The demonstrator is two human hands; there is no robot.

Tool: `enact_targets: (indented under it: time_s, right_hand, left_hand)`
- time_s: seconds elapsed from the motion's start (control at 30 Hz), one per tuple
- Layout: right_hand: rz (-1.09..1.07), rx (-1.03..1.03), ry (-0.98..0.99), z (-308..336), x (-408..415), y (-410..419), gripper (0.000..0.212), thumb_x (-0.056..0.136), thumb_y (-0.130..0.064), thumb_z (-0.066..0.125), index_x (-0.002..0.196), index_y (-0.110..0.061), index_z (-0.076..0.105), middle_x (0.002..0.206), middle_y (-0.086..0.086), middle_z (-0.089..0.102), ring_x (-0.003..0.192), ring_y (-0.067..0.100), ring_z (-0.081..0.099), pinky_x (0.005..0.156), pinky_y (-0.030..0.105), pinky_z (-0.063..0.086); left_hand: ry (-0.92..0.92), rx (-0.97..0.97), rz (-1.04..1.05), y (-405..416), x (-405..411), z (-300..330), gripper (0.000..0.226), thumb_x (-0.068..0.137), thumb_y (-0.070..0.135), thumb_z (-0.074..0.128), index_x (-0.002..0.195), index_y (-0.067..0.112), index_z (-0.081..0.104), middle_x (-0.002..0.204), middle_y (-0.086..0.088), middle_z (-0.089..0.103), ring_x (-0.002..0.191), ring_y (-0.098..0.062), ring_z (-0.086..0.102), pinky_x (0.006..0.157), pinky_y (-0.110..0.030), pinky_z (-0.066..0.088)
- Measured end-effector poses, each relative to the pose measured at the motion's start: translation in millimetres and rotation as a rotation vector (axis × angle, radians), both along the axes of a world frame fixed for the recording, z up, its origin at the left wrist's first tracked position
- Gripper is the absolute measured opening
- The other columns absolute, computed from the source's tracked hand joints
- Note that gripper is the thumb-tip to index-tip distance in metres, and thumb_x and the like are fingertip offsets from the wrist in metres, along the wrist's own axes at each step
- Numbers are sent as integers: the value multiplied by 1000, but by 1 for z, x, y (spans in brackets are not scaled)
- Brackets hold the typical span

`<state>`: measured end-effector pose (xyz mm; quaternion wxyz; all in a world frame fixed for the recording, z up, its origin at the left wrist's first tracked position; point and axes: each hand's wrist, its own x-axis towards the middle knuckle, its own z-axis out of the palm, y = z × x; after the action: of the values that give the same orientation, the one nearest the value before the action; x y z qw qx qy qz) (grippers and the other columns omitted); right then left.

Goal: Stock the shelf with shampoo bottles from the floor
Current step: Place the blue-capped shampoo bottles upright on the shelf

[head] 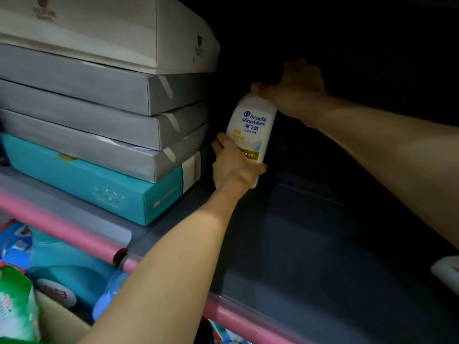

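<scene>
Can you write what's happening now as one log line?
step: placing | shampoo bottle upright | left hand grips base | right hand holds top | shelf

The shelf (310, 256) has a big open floor from the middle out toward 3 o'clock and 5 o'clock. A hand could slide in there. At 9 o'clock to 11 o'clock a tall stack of boxes (99, 108) fills the shelf like a wall. The shampoo bottle (250, 127) stands just beside that stack, with only a thin gap between them. At 4 o'clock a white thing (447, 271), maybe another bottle, pokes in at the edge. The back of the shelf is too dark to see. The pink rail (238, 316) runs along the front edge.
</scene>
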<state>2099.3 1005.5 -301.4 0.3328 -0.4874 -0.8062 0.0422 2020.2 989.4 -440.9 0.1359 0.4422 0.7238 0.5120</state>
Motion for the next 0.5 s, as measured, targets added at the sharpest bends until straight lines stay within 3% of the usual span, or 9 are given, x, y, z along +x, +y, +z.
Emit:
enact_targets:
  time_s: [0.17, 0.37, 0.5]
  right_hand:
    - [0, -74, 47, 1, 2, 3, 89, 85, -50, 64, 148, -3, 23, 154, 13, 28, 140, 26, 31, 106, 27, 32]
    - [-16, -75, 112, 0, 0, 4, 89, 83, -48, 68, 146, -2, 24, 151, 13, 32, 137, 26, 35, 103, 26, 35]
    - [-1, -114, 171, -3, -3, 12, 95, 79, -45, 72, 147, -1, 22, 150, 16, 32, 134, 29, 40, 103, 38, 45]
  left_hand:
    - [9, -4, 18, 4, 0, 0, 114, 56, 35, 88, 142, 8, 19, 143, -12, 31, 121, -34, 47, 91, -43, 46]
    - [1, -16, 18, 7, -1, 0, 112, 55, 34, 88, 141, 10, 19, 142, -10, 31, 120, -36, 46, 91, -46, 47]
    - [-2, -6, 18, 10, -2, -2, 112, 55, 34, 88, 140, 10, 20, 141, -10, 32, 121, -36, 46, 92, -47, 47]
